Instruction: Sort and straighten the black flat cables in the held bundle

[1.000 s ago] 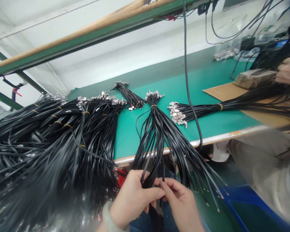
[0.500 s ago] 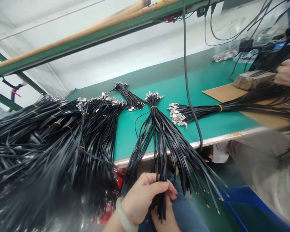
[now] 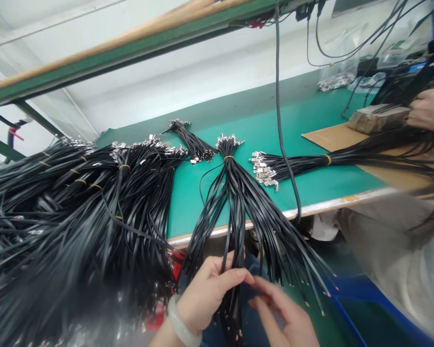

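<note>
Green bench [image 3: 193, 202], near edge — left hand [image 3: 206, 294] clamped on some strands [image 3: 238, 241] of the black cable bundle [image 3: 235, 185], blurred right hand [image 3: 284, 313] alongside, its grip impossible to tell; other strands [image 3: 275, 236] hang ungathered past that edge — tied plug end [image 3: 229, 141] lies farther in.

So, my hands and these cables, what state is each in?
Middle bundle of flat black cables: tied near silver connectors, fanned below.
Left hand: fingers closed around several cables.
Right hand: fingers bent, blurred; grip unclear.
Right bundle of black cables: tied, lying sideways.
Left heap of black cables: in banded bunches.
Short black cable bundle behind: lying down.
Thick black cord: hanging.
</note>
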Available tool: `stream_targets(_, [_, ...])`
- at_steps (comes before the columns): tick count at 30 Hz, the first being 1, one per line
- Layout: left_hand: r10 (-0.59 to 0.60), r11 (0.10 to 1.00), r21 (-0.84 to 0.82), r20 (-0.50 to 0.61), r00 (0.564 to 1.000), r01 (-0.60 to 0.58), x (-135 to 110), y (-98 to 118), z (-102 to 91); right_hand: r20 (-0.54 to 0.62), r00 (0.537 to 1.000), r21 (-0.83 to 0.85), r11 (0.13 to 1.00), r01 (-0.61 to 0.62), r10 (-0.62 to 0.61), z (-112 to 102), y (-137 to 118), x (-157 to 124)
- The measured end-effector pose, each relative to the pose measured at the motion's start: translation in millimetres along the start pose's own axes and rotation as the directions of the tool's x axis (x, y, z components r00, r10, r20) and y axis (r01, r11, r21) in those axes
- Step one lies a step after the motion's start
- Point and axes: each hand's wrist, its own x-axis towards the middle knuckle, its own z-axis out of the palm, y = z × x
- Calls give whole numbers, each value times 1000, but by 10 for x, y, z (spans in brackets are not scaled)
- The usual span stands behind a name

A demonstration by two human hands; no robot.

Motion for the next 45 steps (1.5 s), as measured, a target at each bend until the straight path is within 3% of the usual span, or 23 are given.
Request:
stream_targets(3, [28,1000,-5,-6,1000,-28,-18,19,40,91,990,-230,965,126,-108,-74,-264,168])
stream_targets(7, [47,999,15,-40,998,-46,-67,70,58,148,984,-342,928,145,-99,-47,-456,306])
stream_targets(10, [48,997,67,-86,995,-43,-112,88,13,79,993,-373,921,109,-86,-106,-471,299])
stream_targets(16, [30,997,76,-168,985,-18,-122,63,-24,-100,979,-401,908,121,-175,-349,-421,321])
stream_targets(21, [29,999,-12,-95,995,-30,-44,34,63,-32,997,-213,975,58,-66,-258,-321,313])
stream_targets(24, [-40,997,-69,-109,993,33,3,4,93,113,993,19,1000,-23,20,-137,-259,214])
stream_targets(26, [-69,996,-68,-137,988,60,24,-19,99,236,970,87,993,-73,51,-62,-228,136])
stream_targets(31, [-65,998,-15,-148,987,63,42,-74,98,274,961,79,995,-62,39,55,-200,28])
stream_targets(35, [-58,998,14,-165,985,61,47,-87,106,318,947,99,993,-70,35,29,-252,36])
stream_targets(40, [-178,984,-28,-177,968,176,49,-83,114,393,913,146,973,-180,110,-68,-281,60])
stream_targets(45, [-185,982,-53,-125,975,180,55,-128,110,392,909,178,958,-225,140,-63,-264,74])
